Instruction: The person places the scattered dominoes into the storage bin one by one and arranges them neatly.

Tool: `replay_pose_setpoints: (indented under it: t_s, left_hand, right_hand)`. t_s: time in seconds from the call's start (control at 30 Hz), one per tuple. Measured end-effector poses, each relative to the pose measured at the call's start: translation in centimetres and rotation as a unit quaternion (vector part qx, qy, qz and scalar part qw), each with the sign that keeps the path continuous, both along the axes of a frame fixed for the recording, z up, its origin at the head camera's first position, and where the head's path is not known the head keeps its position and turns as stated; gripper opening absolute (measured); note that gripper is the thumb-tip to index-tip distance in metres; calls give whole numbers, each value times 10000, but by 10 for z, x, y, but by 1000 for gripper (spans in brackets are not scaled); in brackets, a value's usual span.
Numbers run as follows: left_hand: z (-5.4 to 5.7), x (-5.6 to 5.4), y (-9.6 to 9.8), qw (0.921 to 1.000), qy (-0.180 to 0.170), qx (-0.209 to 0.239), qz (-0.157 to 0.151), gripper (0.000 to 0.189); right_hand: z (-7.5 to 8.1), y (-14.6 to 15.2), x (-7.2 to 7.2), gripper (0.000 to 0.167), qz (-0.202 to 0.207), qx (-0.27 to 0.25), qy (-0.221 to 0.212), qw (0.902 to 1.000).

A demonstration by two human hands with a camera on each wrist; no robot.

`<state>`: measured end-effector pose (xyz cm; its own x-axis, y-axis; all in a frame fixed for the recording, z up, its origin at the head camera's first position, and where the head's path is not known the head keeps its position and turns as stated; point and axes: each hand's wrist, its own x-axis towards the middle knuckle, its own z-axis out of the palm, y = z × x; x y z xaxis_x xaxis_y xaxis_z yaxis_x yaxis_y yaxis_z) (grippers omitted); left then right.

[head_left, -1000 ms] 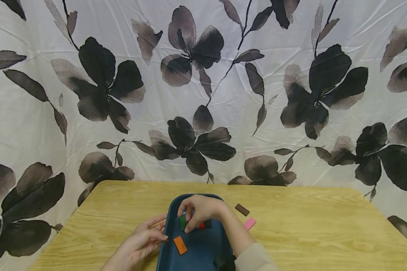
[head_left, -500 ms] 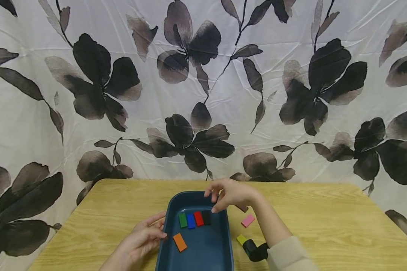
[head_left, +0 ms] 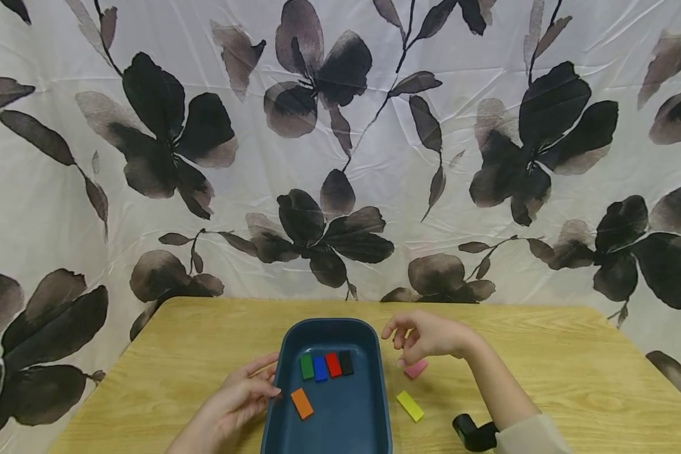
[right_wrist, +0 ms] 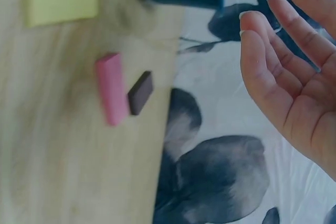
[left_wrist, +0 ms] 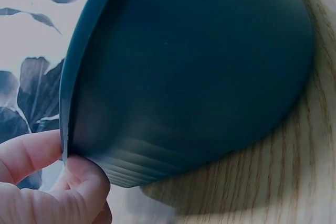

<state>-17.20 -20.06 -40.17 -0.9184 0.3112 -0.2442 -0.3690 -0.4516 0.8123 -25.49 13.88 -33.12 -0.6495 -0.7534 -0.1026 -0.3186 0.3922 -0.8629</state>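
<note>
A dark blue tray point(head_left: 349, 419) lies on the table, its rim pinched at the left side between the thumb and fingers of my left hand point(head_left: 235, 397). Inside it, green point(head_left: 307, 367), blue point(head_left: 320, 369), red point(head_left: 333, 364) and black point(head_left: 346, 362) blocks stand in a row, with an orange block point(head_left: 302, 403) tilted below them. My right hand point(head_left: 428, 335) hovers right of the tray, fingers loosely bent and holding nothing. Under it is a pink block point(head_left: 417, 369). A brown block point(right_wrist: 140, 93) shows beside the pink one in the right wrist view; the hand hides it in the head view.
A yellow block point(head_left: 410, 406) lies on the wooden table point(head_left: 545, 366), right of the tray. A black device point(head_left: 475, 434) sits at the right wrist. A floral cloth point(head_left: 420, 157) hangs behind the table's far edge.
My right hand has moved from over the coloured row, out of the tray to the right, uncovering the blue block and the yellow block. My left hand stays at the tray rim.
</note>
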Motion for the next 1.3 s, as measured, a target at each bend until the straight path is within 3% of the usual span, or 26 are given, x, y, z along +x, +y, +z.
replay_pose_setpoints:
  t_s: [0.2,0.37,0.6,0.77,0.93,1.3]
  left_hand:
    - [1,-2,-1,10000,43,-50,11,79]
    - [-2,0,-2,10000,20,35,-28,77]
    - [-2,3,-3,10000,-58,35,37,76]
    - [0,4,-3,9998,-150,51,71,79]
    - [1,5,-2,9998,-147,1,122,78]
    - [-1,2,2,9999,67,-10,134,71]
  right_hand:
    - [-16,15,4,41,121,-153,-147,9997]
    - [-41,25,7,43,461,-294,21,9985]
    - [-60,32,11,47,575,-401,-360,9969]
    - [-66,31,14,51,650,-430,-601,9951]
    - [-67,31,17,53,452,-367,-715,9957]
    - [-70,29,18,58,539,-243,-488,9971]
